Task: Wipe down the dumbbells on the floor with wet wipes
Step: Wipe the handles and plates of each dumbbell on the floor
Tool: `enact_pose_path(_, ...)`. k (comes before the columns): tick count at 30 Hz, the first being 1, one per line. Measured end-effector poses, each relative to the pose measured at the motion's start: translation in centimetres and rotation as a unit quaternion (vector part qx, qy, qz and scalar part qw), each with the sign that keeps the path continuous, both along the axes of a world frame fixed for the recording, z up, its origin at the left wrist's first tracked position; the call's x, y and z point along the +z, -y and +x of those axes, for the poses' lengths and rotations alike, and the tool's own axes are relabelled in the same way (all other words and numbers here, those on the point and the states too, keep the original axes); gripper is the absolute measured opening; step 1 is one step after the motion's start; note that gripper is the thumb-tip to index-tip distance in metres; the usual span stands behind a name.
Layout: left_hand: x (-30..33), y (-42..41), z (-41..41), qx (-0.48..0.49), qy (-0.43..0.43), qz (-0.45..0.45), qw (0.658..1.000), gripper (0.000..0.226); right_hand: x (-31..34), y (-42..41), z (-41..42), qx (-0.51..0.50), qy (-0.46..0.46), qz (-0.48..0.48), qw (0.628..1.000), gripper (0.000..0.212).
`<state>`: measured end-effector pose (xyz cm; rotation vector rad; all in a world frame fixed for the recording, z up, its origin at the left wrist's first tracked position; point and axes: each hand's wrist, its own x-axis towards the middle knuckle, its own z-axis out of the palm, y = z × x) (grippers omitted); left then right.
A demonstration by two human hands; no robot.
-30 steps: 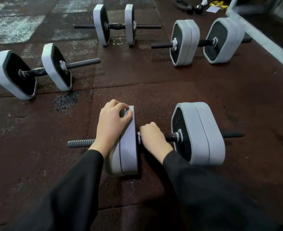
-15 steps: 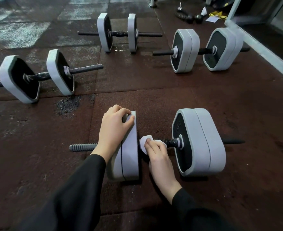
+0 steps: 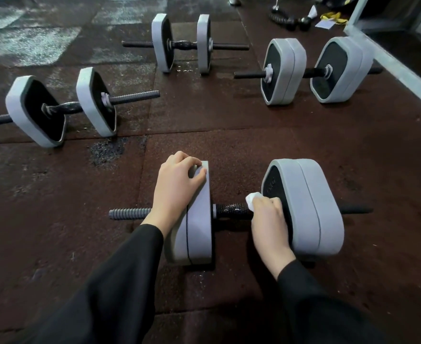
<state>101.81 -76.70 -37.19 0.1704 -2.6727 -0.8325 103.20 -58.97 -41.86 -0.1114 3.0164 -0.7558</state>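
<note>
The nearest dumbbell lies across the dark red rubber floor, its black knurled handle (image 3: 231,210) bare between grey plates. My left hand (image 3: 176,186) grips the top of the left plate (image 3: 198,224), fingers curled over its edge. My right hand (image 3: 269,219) holds a white wet wipe (image 3: 252,198) wrapped on the handle's right end, right against the right plate (image 3: 308,207). Most of the wipe is hidden under my fingers.
Three more grey-plated dumbbells lie beyond: one at the left (image 3: 60,108), one at the far middle (image 3: 183,43), one at the right (image 3: 313,70). Black handles and yellow items (image 3: 332,17) sit at the far right by a grey sill (image 3: 403,70).
My right hand has slid with the wipe along the handle from the left plate to the right plate. My left hand has stayed on the left plate.
</note>
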Motion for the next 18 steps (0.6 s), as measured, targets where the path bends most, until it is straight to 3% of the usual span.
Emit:
enact_pose_path(5, 0.1, 0.0, -0.1, 0.002, 0.006, -0.004, 1.000, 0.020, 1.5, 0.4, -1.5, 0.060, 0.042, 0.124, 0.990, 0.036)
enact_pose_path(8, 0.1, 0.0, -0.1, 0.003, 0.009, -0.007, 1.000, 0.020, 1.7, 0.7, -2.3, 0.079, 0.067, 0.131, 0.986, 0.029)
enact_pose_path(13, 0.1, -0.1, -0.1, 0.004, 0.008, -0.008, 1.000, 0.019, 3.3, 1.6, -3.9, 0.100, 0.162, 0.122, 0.974, 0.037)
enact_pose_path(18, 0.1, -0.2, 0.0, 0.009, 0.009, -0.006, 1.000, 0.018, 3.9, 3.4, -7.0, 0.161, 0.319, 0.150, 0.922, 0.030)
